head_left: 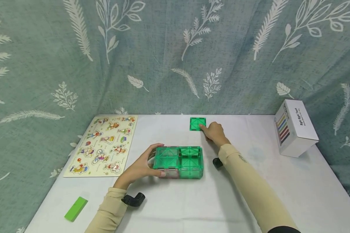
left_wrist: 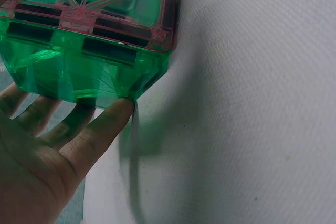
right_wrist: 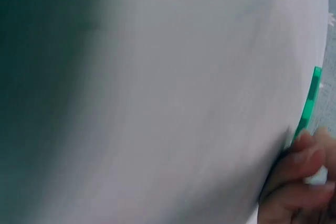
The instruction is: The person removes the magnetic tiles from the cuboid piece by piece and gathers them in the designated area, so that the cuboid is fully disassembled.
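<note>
A block of green see-through magnetic tiles (head_left: 191, 163), with a pale pink panel at its front left, stands mid-table; its top right part looks uncovered. My left hand (head_left: 143, 166) grips its left end, thumb at the front and fingers behind. In the left wrist view, fingers of the left hand (left_wrist: 58, 156) spread against the green side of the block (left_wrist: 79, 66). Farther back, my right hand (head_left: 215, 133) pinches the near right corner of a flat green square tile (head_left: 196, 123). The right wrist view has the right hand's curled fingers (right_wrist: 299, 182) at the tile's edge (right_wrist: 311, 100).
A picture board (head_left: 105, 145) with cartoon figures lies at the left. Nearer the front left is a light green block (head_left: 76, 209). A white box (head_left: 297, 129) stands at the back right. A patterned curtain (head_left: 163, 58) hangs behind the white-covered table (head_left: 175, 207).
</note>
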